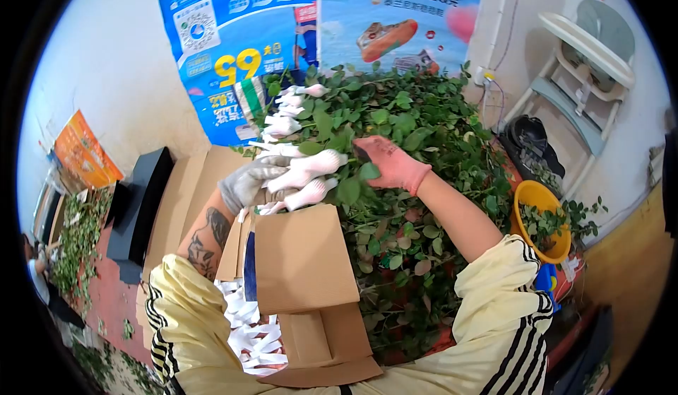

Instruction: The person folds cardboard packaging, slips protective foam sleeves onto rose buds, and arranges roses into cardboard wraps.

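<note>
My left hand [246,184], in a grey glove, is closed around several flower stems topped with white sleeved flower heads [311,169]. The heads point left, and their leafy stems run right. My right hand [392,165], in a pink glove, is closed at the green leaves [349,189] just right of those heads; its fingertips are partly hidden among the foliage. More white-sleeved flowers [284,123] lie stacked just beyond my left hand. A large heap of leafy stems [424,119] spreads behind and beneath my right hand.
An open cardboard box [304,254] stands before me, beside white paper strips [254,338]. At right are a yellow bucket [526,215] with leaves and a high chair [586,112]. Black boxes [138,215] stand left. Posters [402,20] hang on the wall.
</note>
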A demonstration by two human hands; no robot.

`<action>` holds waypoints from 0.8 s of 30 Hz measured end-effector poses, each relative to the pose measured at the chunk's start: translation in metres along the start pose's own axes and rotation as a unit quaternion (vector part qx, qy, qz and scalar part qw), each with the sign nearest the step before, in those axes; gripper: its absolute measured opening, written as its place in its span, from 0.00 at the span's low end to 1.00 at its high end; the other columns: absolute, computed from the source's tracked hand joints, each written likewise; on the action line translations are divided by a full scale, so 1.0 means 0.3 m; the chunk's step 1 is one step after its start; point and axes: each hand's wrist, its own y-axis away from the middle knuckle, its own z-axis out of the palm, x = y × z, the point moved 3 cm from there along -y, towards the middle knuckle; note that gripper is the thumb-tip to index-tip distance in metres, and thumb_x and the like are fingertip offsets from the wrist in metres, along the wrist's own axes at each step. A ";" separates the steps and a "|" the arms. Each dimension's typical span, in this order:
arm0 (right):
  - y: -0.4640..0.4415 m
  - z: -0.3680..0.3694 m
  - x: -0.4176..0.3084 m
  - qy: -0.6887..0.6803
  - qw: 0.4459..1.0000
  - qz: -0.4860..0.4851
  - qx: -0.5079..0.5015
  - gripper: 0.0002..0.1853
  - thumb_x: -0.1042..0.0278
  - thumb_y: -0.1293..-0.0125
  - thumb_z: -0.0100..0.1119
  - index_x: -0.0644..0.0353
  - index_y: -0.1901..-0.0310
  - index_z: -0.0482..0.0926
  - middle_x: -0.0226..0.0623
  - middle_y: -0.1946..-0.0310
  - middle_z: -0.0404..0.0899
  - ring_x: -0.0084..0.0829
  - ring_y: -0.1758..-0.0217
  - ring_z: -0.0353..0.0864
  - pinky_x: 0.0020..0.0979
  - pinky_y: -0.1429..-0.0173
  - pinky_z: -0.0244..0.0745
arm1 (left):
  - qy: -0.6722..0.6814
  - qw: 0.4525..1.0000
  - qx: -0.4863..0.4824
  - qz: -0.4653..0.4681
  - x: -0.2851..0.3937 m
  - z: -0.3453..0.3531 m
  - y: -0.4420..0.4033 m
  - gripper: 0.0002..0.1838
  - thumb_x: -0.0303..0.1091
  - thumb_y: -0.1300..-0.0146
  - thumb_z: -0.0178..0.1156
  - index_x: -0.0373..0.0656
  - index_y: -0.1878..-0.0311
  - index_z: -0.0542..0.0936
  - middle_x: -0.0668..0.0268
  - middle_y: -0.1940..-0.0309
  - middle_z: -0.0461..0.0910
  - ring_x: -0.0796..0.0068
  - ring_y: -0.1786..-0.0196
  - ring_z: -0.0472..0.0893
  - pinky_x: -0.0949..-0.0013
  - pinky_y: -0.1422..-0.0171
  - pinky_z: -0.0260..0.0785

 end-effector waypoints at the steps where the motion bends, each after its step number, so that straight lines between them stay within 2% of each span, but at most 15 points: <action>1: 0.001 -0.008 -0.021 -0.032 0.998 -0.016 -0.057 0.39 0.50 0.50 0.64 0.61 0.39 0.62 0.45 0.49 0.72 0.43 0.45 0.71 0.38 0.37 0.61 | -0.045 0.999 -0.013 -0.016 0.013 -0.005 0.003 0.28 0.32 0.37 0.53 0.36 0.34 0.60 0.52 0.40 0.67 0.59 0.40 0.72 0.57 0.38 0.68; 6: 0.043 0.056 -0.068 0.201 0.979 0.008 0.029 0.33 0.57 0.51 0.64 0.59 0.43 0.66 0.43 0.51 0.72 0.41 0.44 0.71 0.40 0.36 0.60 | 0.001 1.000 -0.014 0.024 0.027 0.036 0.009 0.31 0.33 0.38 0.54 0.36 0.33 0.58 0.51 0.40 0.68 0.58 0.40 0.72 0.55 0.37 0.67; 7: 0.027 0.051 -0.074 0.191 0.979 0.056 0.029 0.31 0.60 0.51 0.62 0.58 0.44 0.67 0.42 0.52 0.73 0.41 0.45 0.72 0.40 0.36 0.60 | -0.047 0.998 -0.024 0.041 0.028 0.037 -0.010 0.34 0.43 0.37 0.55 0.36 0.33 0.58 0.50 0.38 0.66 0.55 0.38 0.70 0.54 0.36 0.67; 9: 0.020 -0.027 -0.083 0.185 0.976 0.104 0.048 0.27 0.64 0.51 0.58 0.57 0.46 0.70 0.40 0.52 0.74 0.37 0.46 0.73 0.38 0.37 0.61 | 0.091 0.979 -0.162 0.087 0.060 0.264 -0.031 0.37 0.54 0.37 0.52 0.36 0.33 0.58 0.48 0.36 0.64 0.51 0.36 0.68 0.55 0.36 0.66; 10: 0.002 -0.069 -0.054 0.166 0.974 0.153 0.022 0.27 0.64 0.52 0.58 0.56 0.46 0.70 0.40 0.54 0.74 0.36 0.47 0.73 0.37 0.37 0.61 | 0.080 0.979 -0.149 0.110 0.073 0.278 -0.051 0.42 0.64 0.39 0.50 0.39 0.33 0.59 0.47 0.35 0.62 0.46 0.35 0.66 0.54 0.34 0.64; 11: -0.009 -0.092 -0.020 0.145 0.969 0.201 -0.004 0.27 0.64 0.53 0.58 0.56 0.46 0.70 0.40 0.55 0.75 0.34 0.48 0.74 0.36 0.38 0.61 | -0.115 0.984 -0.017 0.132 0.014 0.196 -0.096 0.41 0.61 0.41 0.53 0.41 0.33 0.59 0.46 0.36 0.62 0.44 0.36 0.66 0.53 0.33 0.61; 12: 0.011 -0.120 0.012 0.186 0.964 0.184 0.057 0.28 0.63 0.53 0.58 0.55 0.46 0.71 0.41 0.55 0.76 0.31 0.49 0.75 0.33 0.40 0.63 | -0.302 0.941 0.112 0.101 -0.046 0.113 -0.136 0.41 0.58 0.44 0.57 0.43 0.32 0.60 0.45 0.36 0.63 0.41 0.37 0.66 0.51 0.32 0.59; 13: 0.030 -0.157 0.037 0.189 0.960 0.184 0.092 0.27 0.61 0.50 0.56 0.56 0.46 0.71 0.41 0.54 0.76 0.32 0.47 0.74 0.33 0.39 0.63 | -0.586 0.791 0.114 0.137 -0.092 0.091 -0.159 0.42 0.55 0.47 0.60 0.43 0.32 0.60 0.45 0.35 0.60 0.40 0.34 0.62 0.50 0.30 0.53; 14: 0.046 -0.201 0.075 0.163 0.958 0.190 0.142 0.25 0.60 0.48 0.55 0.57 0.46 0.72 0.41 0.52 0.75 0.33 0.46 0.73 0.34 0.39 0.63 | -0.802 0.552 0.150 0.173 -0.139 0.068 -0.179 0.43 0.51 0.50 0.62 0.44 0.32 0.61 0.45 0.34 0.58 0.39 0.32 0.57 0.48 0.28 0.47; 16: 0.092 -0.301 0.155 0.122 0.948 0.223 0.190 0.23 0.56 0.42 0.52 0.58 0.46 0.73 0.41 0.50 0.75 0.35 0.43 0.71 0.34 0.38 0.63 | -0.839 0.507 0.190 0.052 -0.236 0.000 -0.216 0.44 0.56 0.51 0.62 0.47 0.32 0.61 0.49 0.31 0.54 0.43 0.28 0.48 0.47 0.25 0.37; 17: 0.147 -0.454 0.097 0.405 0.875 0.261 0.050 0.22 0.57 0.41 0.52 0.60 0.48 0.74 0.44 0.52 0.75 0.38 0.44 0.71 0.37 0.39 0.64 | -0.838 0.502 0.213 0.024 -0.278 -0.063 -0.231 0.45 0.57 0.51 0.62 0.48 0.32 0.61 0.51 0.30 0.52 0.43 0.27 0.47 0.46 0.25 0.34; 20: 0.436 -0.744 0.486 0.280 0.900 0.276 0.190 0.21 0.58 0.31 0.42 0.62 0.43 0.70 0.42 0.43 0.72 0.37 0.40 0.69 0.35 0.34 0.60 | -0.862 0.458 0.216 0.020 -0.299 -0.088 -0.238 0.46 0.58 0.53 0.62 0.49 0.31 0.61 0.52 0.30 0.52 0.45 0.27 0.46 0.47 0.24 0.32; 21: 0.541 -0.836 0.547 -0.076 0.876 0.313 0.359 0.21 0.57 0.33 0.48 0.61 0.44 0.71 0.35 0.43 0.71 0.33 0.41 0.68 0.34 0.37 0.62 | -0.866 0.450 0.218 0.022 -0.304 -0.093 -0.241 0.46 0.58 0.53 0.62 0.49 0.32 0.61 0.53 0.30 0.53 0.45 0.27 0.46 0.48 0.24 0.32; 22: 0.628 -0.873 0.458 -0.241 0.676 0.431 0.547 0.22 0.54 0.30 0.43 0.63 0.45 0.73 0.35 0.50 0.78 0.30 0.49 0.76 0.32 0.39 0.67 | -0.868 0.447 0.214 0.015 -0.309 -0.096 -0.239 0.46 0.58 0.53 0.62 0.50 0.32 0.62 0.53 0.30 0.53 0.46 0.27 0.46 0.48 0.24 0.32; 24: 0.833 -1.016 0.561 -0.414 0.610 0.257 0.625 0.20 0.58 0.30 0.43 0.63 0.45 0.73 0.37 0.48 0.77 0.34 0.47 0.76 0.35 0.38 0.67 | -0.870 0.446 0.210 0.009 -0.310 -0.104 -0.241 0.45 0.58 0.54 0.62 0.50 0.32 0.62 0.54 0.30 0.54 0.47 0.27 0.46 0.47 0.24 0.32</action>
